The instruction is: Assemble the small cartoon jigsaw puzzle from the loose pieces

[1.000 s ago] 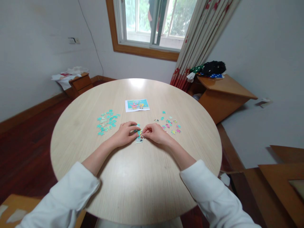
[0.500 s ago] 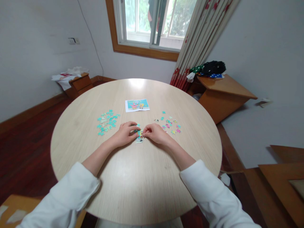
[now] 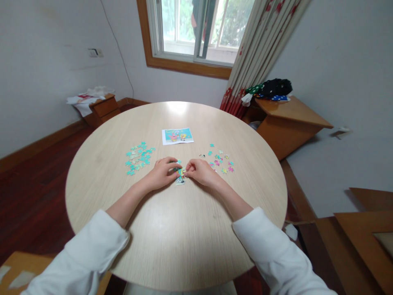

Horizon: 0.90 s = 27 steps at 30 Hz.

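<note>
A small joined part of a jigsaw puzzle (image 3: 180, 180) lies near the middle of the table, partly covered by my hands. My left hand (image 3: 164, 173) rests at its left side, fingers spread and slightly bent, thumb and fingertips touching it. At the right edge of the joined part, my right hand (image 3: 199, 171) is closed in a pinch on a puzzle piece, mostly hidden by the fingers. Loose turquoise pieces (image 3: 139, 157) are spread left of my left hand. Pink, yellow and turquoise pieces (image 3: 225, 163) lie scattered to the right of my right hand.
A printed cartoon picture (image 3: 178, 136) lies beyond my hands on the round wooden table (image 3: 172, 241). Behind the table stand a small wooden stool with cloths (image 3: 104, 107) at left and a tilted wooden cabinet (image 3: 288, 119) with clothes on top at right.
My right fingertips have shifted very slightly at the puzzle's right edge. My left hand and the loose pieces stay in place.
</note>
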Available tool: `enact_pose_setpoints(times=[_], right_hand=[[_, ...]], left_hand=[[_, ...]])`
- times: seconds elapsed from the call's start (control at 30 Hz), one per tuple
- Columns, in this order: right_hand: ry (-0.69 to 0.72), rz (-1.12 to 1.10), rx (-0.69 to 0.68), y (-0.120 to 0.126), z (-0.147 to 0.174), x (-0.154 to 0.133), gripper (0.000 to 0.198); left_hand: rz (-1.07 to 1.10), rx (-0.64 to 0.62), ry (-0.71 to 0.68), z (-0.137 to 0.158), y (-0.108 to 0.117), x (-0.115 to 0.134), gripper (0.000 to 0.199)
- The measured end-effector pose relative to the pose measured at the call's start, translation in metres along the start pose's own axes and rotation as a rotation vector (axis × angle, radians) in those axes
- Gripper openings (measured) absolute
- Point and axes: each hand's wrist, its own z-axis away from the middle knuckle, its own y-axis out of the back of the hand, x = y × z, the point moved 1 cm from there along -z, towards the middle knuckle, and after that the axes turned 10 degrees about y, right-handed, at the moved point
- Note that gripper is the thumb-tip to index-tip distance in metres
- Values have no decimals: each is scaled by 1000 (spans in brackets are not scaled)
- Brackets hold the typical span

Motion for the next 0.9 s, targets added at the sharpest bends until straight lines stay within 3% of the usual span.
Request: enact_pose_setpoints(times=[0.5, 0.73, 0.9], right_hand=[[63, 177, 59, -1, 3, -4, 14], [-4, 149, 368, 24, 0, 12, 15], [-74, 284, 419, 39, -3, 34, 12]], left_hand=[[-25, 5, -24, 2, 1, 4, 28], [7, 22, 14, 2, 4, 6, 32], [9, -71, -48, 4, 8, 10, 41]])
